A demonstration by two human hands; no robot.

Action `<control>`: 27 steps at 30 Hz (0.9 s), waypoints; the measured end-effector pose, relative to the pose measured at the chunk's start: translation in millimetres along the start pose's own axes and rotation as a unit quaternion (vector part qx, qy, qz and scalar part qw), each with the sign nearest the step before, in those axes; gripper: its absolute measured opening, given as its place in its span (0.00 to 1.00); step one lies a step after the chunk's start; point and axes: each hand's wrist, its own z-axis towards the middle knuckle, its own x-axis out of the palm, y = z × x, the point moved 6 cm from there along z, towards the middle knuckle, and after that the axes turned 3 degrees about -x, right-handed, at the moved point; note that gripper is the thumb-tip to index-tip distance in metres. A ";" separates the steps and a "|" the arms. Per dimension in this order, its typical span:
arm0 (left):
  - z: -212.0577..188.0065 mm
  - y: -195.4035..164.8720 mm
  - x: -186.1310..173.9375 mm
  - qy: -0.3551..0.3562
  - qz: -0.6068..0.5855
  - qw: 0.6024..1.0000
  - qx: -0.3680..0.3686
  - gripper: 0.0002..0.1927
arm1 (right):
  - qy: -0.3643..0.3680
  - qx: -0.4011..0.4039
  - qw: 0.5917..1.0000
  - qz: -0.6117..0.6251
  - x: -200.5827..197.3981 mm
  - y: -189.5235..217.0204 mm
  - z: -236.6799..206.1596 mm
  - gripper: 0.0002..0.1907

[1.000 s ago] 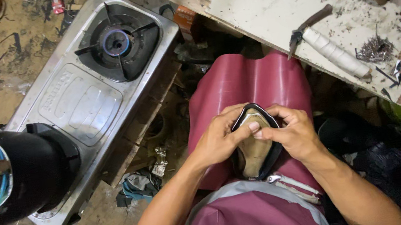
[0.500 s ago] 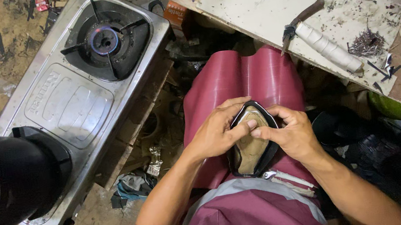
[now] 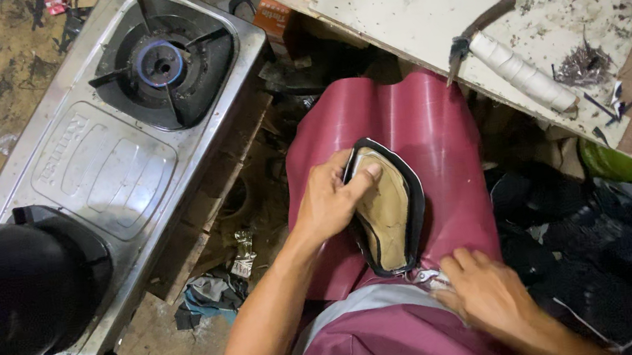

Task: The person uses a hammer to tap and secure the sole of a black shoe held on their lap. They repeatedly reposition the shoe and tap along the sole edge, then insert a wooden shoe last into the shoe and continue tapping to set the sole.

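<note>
To your left, a steel gas stove (image 3: 104,158) sits with a black pot (image 3: 20,290) on its near end; ahead, a white-wrapped knife (image 3: 514,68) and metal shavings (image 3: 581,64) lie on the worn bench (image 3: 391,2).

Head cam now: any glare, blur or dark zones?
Head view: mild sheen on the steel stove, no blowout; left hand and shoe piece sharp; right hand slightly soft; lower right corner falls into deep shadow, detail lost.

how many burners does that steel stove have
1 shows: the burner sits at the far end of the stove. A black pot covers the near end, so a second may be hidden.
</note>
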 end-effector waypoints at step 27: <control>-35.8 -33.3 25.4 -0.014 0.104 0.970 0.220 0.20 | -0.154 -0.262 0.614 0.729 -155.5 -5.5 -32.7 0.35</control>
